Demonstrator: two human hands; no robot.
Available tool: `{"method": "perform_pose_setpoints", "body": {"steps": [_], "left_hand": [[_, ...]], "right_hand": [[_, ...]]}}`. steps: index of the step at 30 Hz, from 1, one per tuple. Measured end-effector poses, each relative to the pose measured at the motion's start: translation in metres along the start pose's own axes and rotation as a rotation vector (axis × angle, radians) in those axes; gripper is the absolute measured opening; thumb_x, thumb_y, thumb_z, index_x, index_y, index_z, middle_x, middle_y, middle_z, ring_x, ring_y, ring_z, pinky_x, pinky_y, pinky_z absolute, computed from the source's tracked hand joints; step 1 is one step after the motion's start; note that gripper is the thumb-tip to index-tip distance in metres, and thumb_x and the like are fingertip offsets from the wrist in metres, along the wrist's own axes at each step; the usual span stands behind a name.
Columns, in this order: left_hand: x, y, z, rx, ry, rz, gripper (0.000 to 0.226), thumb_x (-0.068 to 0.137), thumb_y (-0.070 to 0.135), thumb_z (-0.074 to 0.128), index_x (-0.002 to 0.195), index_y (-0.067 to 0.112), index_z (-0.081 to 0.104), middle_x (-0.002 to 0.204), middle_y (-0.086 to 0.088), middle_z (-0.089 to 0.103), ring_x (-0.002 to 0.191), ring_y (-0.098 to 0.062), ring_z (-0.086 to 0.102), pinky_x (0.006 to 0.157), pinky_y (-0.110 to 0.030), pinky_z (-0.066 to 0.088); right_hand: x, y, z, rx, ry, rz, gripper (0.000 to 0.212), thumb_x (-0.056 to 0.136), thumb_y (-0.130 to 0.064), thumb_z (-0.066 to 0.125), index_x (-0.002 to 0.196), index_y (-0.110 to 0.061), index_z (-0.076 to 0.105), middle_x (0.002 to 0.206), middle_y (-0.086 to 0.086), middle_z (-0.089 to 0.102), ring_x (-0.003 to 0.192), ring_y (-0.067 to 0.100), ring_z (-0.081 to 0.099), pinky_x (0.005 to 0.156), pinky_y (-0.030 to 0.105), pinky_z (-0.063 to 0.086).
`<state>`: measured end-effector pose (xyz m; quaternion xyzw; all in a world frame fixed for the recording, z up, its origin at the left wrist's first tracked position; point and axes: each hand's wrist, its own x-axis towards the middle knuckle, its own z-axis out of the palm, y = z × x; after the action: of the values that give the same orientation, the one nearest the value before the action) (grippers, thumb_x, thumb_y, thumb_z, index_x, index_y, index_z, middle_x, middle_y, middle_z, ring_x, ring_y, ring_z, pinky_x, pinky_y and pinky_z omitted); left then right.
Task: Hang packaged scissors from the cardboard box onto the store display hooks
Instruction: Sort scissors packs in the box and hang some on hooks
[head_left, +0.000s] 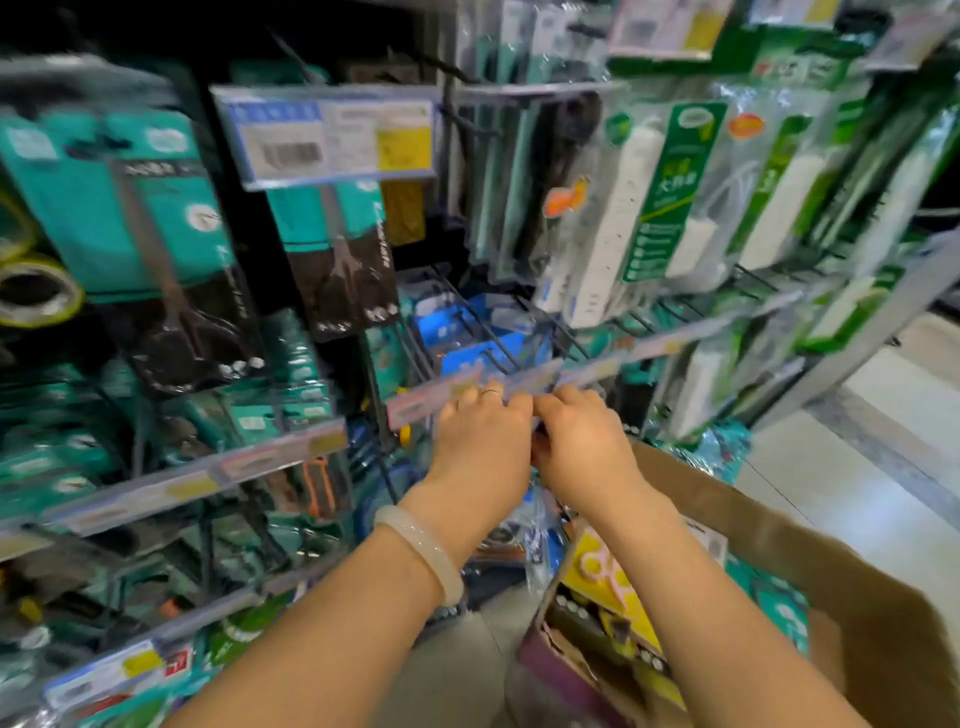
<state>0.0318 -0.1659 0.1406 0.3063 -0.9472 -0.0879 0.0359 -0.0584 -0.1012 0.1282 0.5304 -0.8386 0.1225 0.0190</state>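
Hands (535, 441) together, seemingly pinching a blurred clear packet (540, 512) above cardboard box (779, 545).

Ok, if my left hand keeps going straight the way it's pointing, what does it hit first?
Probably the price label strip on the wire shelf, right at the fingertips of the left hand. Depth is blurry, so they may already touch.

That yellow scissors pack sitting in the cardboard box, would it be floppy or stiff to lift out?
Probably fairly stiff: the yellow scissors pack looks like a flat printed card. Likely light, since it leans upright against the cardboard box wall among other packs. Its glossy face may be a little slippery.
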Motion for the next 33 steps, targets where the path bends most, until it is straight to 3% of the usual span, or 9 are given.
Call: {"method": "perform_pose_setpoints", "body": {"steps": [1,4,7,11,15,19,23,27,33], "left_hand": [[0.0,0.009,0.007,0.002,-0.036,0.026,0.041,0.094,0.02,0.048,0.134,0.014,0.038,0.141,-0.01,0.039,0.129,-0.031,0.037,0.1,-0.04,0.034],[-0.006,0.035,0.032,-0.01,-0.12,0.097,0.035,0.094,0.019,0.046,0.128,0.014,0.042,0.132,-0.009,0.043,0.124,-0.031,0.042,0.096,-0.041,0.037],[-0.015,0.064,0.066,-0.004,-0.193,0.154,0.035,0.095,0.021,0.042,0.13,0.015,0.042,0.131,-0.008,0.046,0.122,-0.031,0.044,0.095,-0.04,0.039],[-0.024,0.104,0.103,0.023,-0.297,0.238,0.044,0.096,0.018,0.043,0.14,0.017,0.036,0.14,-0.008,0.042,0.129,-0.029,0.039,0.102,-0.039,0.035],[-0.033,0.139,0.134,0.093,-0.393,0.302,0.046,0.095,0.015,0.044,0.14,0.012,0.035,0.152,-0.014,0.027,0.142,-0.031,0.021,0.113,-0.043,0.024],[-0.041,0.176,0.15,0.151,-0.462,0.343,0.034,0.093,0.013,0.045,0.127,0.011,0.046,0.136,-0.013,0.043,0.129,-0.033,0.037,0.102,-0.042,0.034],[-0.046,0.21,0.165,0.179,-0.453,0.384,0.031,0.094,0.016,0.042,0.125,0.011,0.046,0.129,-0.013,0.046,0.123,-0.032,0.041,0.098,-0.042,0.037],[-0.048,0.235,0.183,0.169,-0.466,0.364,0.033,0.095,0.017,0.045,0.127,0.013,0.044,0.13,-0.012,0.047,0.123,-0.03,0.041,0.096,-0.039,0.038],[-0.047,0.252,0.2,0.191,-0.473,0.336,0.034,0.094,0.017,0.049,0.127,0.013,0.045,0.131,-0.011,0.046,0.124,-0.028,0.04,0.099,-0.038,0.036]], "right_hand": [[-0.008,0.01,0.004,-0.002,0.008,0.036,0.018,0.076,-0.01,0.066,0.092,-0.002,0.065,0.087,0.019,0.06,0.085,0.042,0.058,0.062,0.039,0.039],[-0.036,0.04,0.017,-0.028,-0.117,0.209,0.025,0.089,-0.021,0.055,0.11,-0.009,0.058,0.11,0.014,0.057,0.107,0.036,0.051,0.082,0.041,0.042],[-0.068,0.073,0.033,0.0,-0.179,0.32,0.031,0.09,-0.025,0.054,0.117,-0.011,0.057,0.116,0.012,0.056,0.111,0.034,0.051,0.088,0.039,0.041],[-0.112,0.113,0.048,0.091,-0.233,0.48,0.029,0.091,-0.029,0.054,0.115,-0.015,0.06,0.118,0.012,0.056,0.113,0.032,0.052,0.089,0.038,0.045],[-0.151,0.152,0.059,0.089,-0.297,0.551,0.031,0.09,-0.028,0.055,0.118,-0.014,0.059,0.12,0.013,0.057,0.116,0.032,0.051,0.093,0.035,0.044],[-0.182,0.185,0.067,0.138,-0.347,0.618,0.03,0.089,-0.025,0.054,0.116,-0.012,0.061,0.119,0.015,0.058,0.114,0.033,0.052,0.092,0.033,0.043],[-0.205,0.212,0.072,0.156,-0.37,0.643,0.026,0.087,-0.023,0.053,0.106,-0.01,0.063,0.115,0.016,0.06,0.109,0.032,0.054,0.087,0.033,0.043],[-0.224,0.237,0.075,0.172,-0.367,0.695,0.036,0.09,-0.031,0.055,0.122,-0.014,0.055,0.127,0.01,0.052,0.118,0.027,0.048,0.093,0.033,0.043],[-0.237,0.261,0.093,0.353,-0.346,0.857,0.052,0.081,-0.043,0.067,0.122,-0.019,0.045,0.134,0.006,0.046,0.116,0.024,0.052,0.09,0.039,0.052]]}}
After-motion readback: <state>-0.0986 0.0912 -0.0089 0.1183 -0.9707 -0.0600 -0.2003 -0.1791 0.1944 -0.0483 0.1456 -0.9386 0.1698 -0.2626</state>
